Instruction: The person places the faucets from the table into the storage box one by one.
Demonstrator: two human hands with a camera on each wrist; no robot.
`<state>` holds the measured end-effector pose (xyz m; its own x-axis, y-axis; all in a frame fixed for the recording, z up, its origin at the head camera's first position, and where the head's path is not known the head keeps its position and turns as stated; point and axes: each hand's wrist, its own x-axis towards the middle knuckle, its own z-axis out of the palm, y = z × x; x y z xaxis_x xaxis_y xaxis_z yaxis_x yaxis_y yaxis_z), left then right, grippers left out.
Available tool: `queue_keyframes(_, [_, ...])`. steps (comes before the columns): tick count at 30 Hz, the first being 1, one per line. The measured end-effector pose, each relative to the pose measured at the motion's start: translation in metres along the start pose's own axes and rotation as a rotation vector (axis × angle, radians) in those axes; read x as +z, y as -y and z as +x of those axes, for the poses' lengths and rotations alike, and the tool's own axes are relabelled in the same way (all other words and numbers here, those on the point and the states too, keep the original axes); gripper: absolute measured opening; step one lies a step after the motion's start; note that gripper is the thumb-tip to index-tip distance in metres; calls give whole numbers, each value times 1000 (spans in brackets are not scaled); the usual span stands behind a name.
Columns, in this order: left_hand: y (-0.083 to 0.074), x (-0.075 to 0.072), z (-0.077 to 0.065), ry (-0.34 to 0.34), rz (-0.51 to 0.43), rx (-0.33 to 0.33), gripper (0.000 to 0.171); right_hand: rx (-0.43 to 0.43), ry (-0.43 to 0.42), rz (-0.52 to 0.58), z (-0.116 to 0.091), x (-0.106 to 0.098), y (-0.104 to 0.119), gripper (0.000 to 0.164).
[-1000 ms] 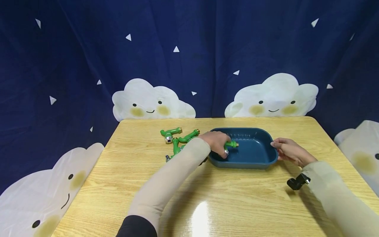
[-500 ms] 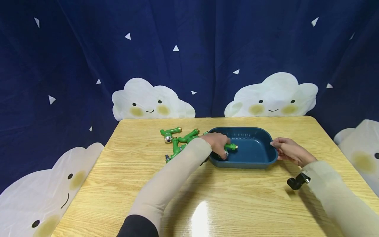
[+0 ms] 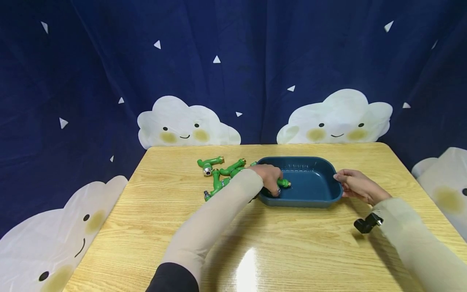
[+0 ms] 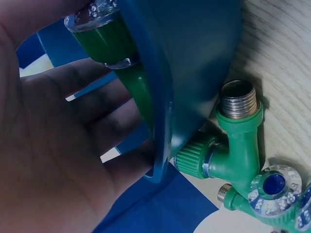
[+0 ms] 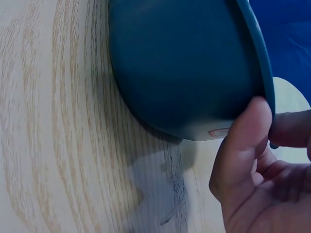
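Note:
My left hand (image 3: 269, 177) reaches over the left end of a dark blue plastic basin (image 3: 310, 188). Its fingers and thumb grip a green faucet (image 3: 283, 183) with a brass threaded end, low inside the basin. In the left wrist view, the clear-and-silver knob of this faucet (image 4: 107, 46) lies between thumb and fingers, and the basin wall hides part of its body. At the opposite end, my right hand (image 3: 359, 188) pinches the basin's rim, with the thumb (image 5: 250, 126) on the outside wall in the right wrist view.
Several more green faucets (image 3: 216, 184) lie on the wooden table (image 3: 175, 194) just left of the basin, partly behind the left forearm. One faucet (image 4: 238, 145) sits right beside the basin's outer wall. A dark blue curtain (image 3: 251, 73) with clouds hangs behind.
My left hand has shifted slightly, and the faucet in it has sunk a little lower and to the left in the basin. The right hand stays on the rim.

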<state>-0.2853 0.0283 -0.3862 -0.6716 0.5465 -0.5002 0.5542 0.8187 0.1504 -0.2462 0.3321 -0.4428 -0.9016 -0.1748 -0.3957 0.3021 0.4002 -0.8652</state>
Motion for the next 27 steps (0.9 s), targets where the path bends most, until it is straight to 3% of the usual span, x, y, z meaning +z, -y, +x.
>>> queue_keyframes(5, [0, 1, 2, 24, -33, -13, 26, -1, 3, 3, -1, 0, 0, 19])
queue_keyframes(16, [-13, -7, 3, 194, -9, -124, 60, 1, 3, -4, 0, 0, -1, 20])
queue_keyframes(27, [-25, -11, -4, 253, 46, -181, 63, 7, 1, 0, -1, 0, 2, 20])
